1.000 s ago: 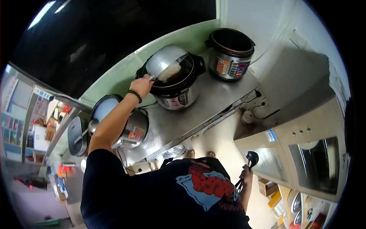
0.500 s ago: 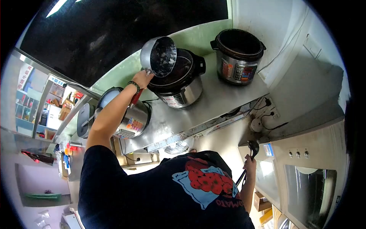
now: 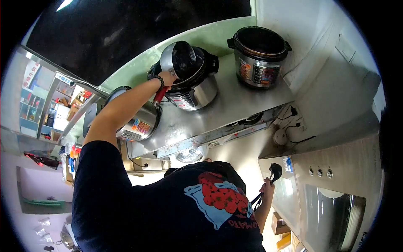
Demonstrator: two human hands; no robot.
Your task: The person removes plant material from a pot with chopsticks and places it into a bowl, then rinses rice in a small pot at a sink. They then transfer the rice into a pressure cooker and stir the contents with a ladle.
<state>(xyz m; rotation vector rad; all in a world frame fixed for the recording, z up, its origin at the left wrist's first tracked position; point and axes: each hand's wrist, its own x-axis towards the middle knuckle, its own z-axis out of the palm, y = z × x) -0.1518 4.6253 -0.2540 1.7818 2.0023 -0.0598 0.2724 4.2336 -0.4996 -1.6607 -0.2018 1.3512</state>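
My left hand point(image 3: 168, 78) is closed near the bowl end of a metal pan point(image 3: 168, 59), whose red handle point(image 3: 159, 96) runs back under my wrist. The pan is tipped on its side, its dark inside facing right, over the mouth of the middle electric pressure cooker point(image 3: 205, 93). The cooker stands lidless, and its contents cannot be made out. Low on the right, away from the counter, my right hand point(image 3: 267, 190) grips a black ladle point(image 3: 275, 171) with its bowl up. Another dark utensil seems to be beside its handle, but is partly hidden.
A second open cooker point(image 3: 260, 63) stands at the counter's right end. Another cooker point(image 3: 140, 126) is at the left, partly behind my arm. The steel counter point(image 3: 197, 126) has a raised green back edge. A cabinet with knobs point(image 3: 320, 172) stands at the right.
The pan and my left hand have moved right relative to the middle cooker, further over its opening. The whole view has shifted slightly. My right hand still holds the ladle.
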